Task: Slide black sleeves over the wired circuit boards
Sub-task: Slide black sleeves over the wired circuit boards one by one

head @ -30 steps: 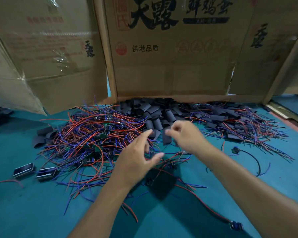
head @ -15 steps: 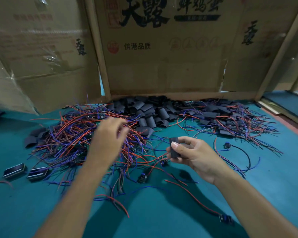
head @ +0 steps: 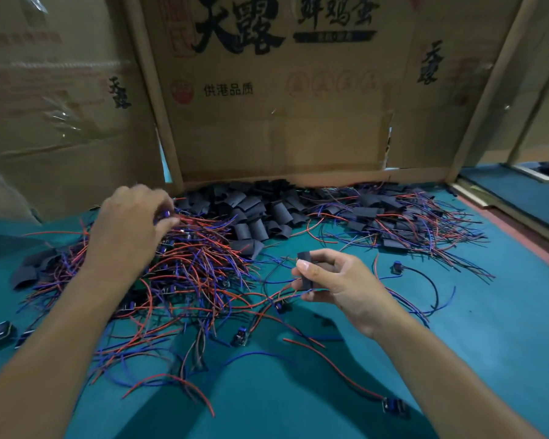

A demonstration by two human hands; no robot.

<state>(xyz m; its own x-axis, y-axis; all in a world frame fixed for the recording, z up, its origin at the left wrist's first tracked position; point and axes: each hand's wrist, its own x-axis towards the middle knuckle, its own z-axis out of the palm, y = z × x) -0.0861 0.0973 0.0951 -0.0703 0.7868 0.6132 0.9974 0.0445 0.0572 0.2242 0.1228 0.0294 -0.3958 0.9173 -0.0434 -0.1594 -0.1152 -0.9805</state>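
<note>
My right hand [head: 336, 280] pinches one sleeve [head: 305, 274] upright above the surface [head: 488, 343], mouth free to take a board. My left hand [head: 133, 223], fingers curled, digs into the wire pile [head: 197, 267], apparently nipping a board; I can't tell which.

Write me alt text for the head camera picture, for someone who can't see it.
A right hand pinches a black sleeve above a teal table while the left hand grips something small in a tangle of red and blue wired circuit boards. A heap of loose sleeves lies against cardboard walls.
</note>
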